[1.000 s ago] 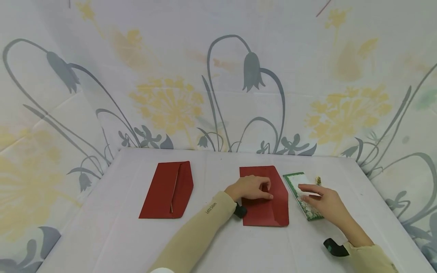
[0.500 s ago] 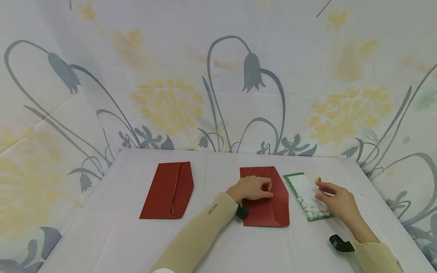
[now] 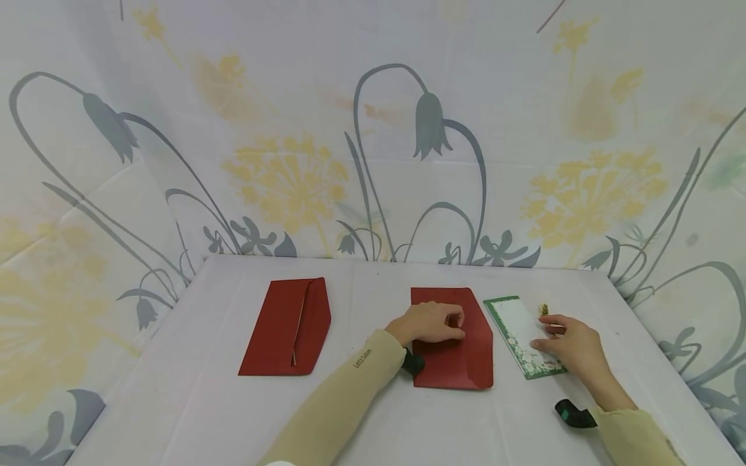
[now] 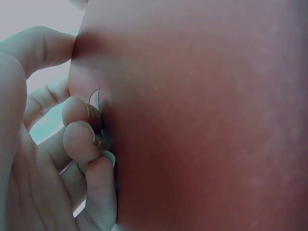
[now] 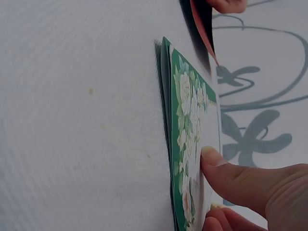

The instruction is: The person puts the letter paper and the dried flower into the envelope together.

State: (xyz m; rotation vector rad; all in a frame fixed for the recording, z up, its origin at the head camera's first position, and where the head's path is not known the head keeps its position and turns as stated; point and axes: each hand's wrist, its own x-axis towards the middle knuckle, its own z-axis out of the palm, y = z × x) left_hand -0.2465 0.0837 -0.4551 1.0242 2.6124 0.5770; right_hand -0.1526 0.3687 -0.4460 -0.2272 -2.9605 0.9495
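Note:
My left hand (image 3: 428, 321) rests on the middle red envelope (image 3: 478, 362), its flap side to the right. In the left wrist view, the loosely bent fingers (image 4: 79, 142) meet the red paper. My right hand (image 3: 574, 346) is at the right side of a long white card (image 3: 515, 317) with a green border and white flowers. The right wrist view has the thumb (image 5: 231, 175) touching the card's face, while the other fingers lie beyond its edge, partly hidden. A small gold-coloured piece (image 3: 544, 309) sits just past the right fingertips.
Another red envelope (image 3: 274, 330), its flap side also to the right, lies on the left of the white-covered table (image 3: 186, 401). Behind stands a flower-printed cloth (image 3: 280, 97). A black wrist camera (image 3: 574, 414) sits below the right hand.
My right hand has moved off the card's middle to its right side, uncovering the printed face, and its thumb has then come back slightly left. The left hand has stayed on the envelope.

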